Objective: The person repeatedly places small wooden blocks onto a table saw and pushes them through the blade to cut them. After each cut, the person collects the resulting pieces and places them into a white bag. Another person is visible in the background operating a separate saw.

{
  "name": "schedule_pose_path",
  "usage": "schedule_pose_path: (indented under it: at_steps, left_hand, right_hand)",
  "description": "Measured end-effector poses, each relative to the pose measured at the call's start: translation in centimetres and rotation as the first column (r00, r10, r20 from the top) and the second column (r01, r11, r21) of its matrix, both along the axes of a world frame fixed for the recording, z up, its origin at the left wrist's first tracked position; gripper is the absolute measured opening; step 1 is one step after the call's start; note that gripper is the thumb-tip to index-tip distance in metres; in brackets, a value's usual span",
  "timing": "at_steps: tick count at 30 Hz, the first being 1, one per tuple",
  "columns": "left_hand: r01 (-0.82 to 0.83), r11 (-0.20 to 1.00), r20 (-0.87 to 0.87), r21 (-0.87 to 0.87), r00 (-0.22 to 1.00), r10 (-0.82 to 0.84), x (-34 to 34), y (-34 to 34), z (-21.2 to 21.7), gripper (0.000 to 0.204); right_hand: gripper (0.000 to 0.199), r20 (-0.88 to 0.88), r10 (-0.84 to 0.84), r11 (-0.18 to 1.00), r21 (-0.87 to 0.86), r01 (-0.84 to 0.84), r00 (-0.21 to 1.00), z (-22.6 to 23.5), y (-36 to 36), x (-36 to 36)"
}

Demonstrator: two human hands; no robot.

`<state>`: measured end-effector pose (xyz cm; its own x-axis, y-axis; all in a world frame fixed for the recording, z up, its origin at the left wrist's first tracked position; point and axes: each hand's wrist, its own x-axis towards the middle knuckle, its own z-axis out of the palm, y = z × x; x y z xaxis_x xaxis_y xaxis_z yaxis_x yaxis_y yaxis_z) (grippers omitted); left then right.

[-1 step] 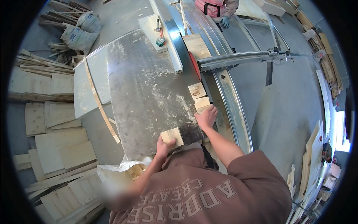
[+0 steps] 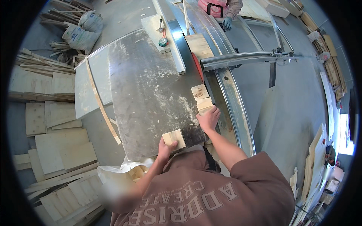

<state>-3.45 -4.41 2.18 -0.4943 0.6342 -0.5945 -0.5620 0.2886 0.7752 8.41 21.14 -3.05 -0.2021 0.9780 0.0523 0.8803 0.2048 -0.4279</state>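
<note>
My left hand (image 2: 164,148) grips a square pale wooden block (image 2: 174,138) at the near edge of the dusty metal saw table (image 2: 147,86). The thumb lies on top of the block. My right hand (image 2: 208,118) is closed round the near end of a second wooden block (image 2: 204,104), close to the table's right edge. Just beyond that block lies a square wooden piece with dark knots (image 2: 199,92). The fingertips of my right hand are partly hidden behind its back.
A red upright guard or blade (image 2: 197,67) stands beyond the knotted piece. A metal fence (image 2: 169,37) and a sliding rail with crossbar (image 2: 241,61) flank it. A gloved co-worker's hand (image 2: 227,23) is at the far side. Boards (image 2: 60,150) lie stacked on the left.
</note>
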Motion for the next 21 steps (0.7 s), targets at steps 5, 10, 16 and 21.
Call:
schedule_pose_path:
  at_steps: [5,10,16,21]
  left_hand:
    - [-0.011,1.0,0.027,0.024,1.0,0.01,0.2,0.5,0.5,0.051]
    - [0.009,1.0,0.002,-0.028,1.0,-0.009,-0.1,0.9,2.1,0.053]
    - [-0.167,0.986,-0.08,-0.023,0.983,0.164,-0.3,-1.2,-0.2,0.087]
    - [-0.256,0.967,0.006,-0.006,0.967,0.256,-2.8,-2.2,1.4,0.099]
  right_hand:
    - [0.081,-0.09,0.079,0.984,0.169,-0.063,0.993,0.4,3.7,-3.4]
    - [0.082,0.059,0.015,0.999,-0.029,-0.013,0.998,-0.8,6.5,-6.0]
    - [0.086,-0.088,0.086,0.996,-0.023,-0.089,0.992,1.5,3.9,-5.4]
    - [0.093,-0.434,0.597,0.694,-0.142,-0.706,0.674,13.4,-2.1,-2.2]
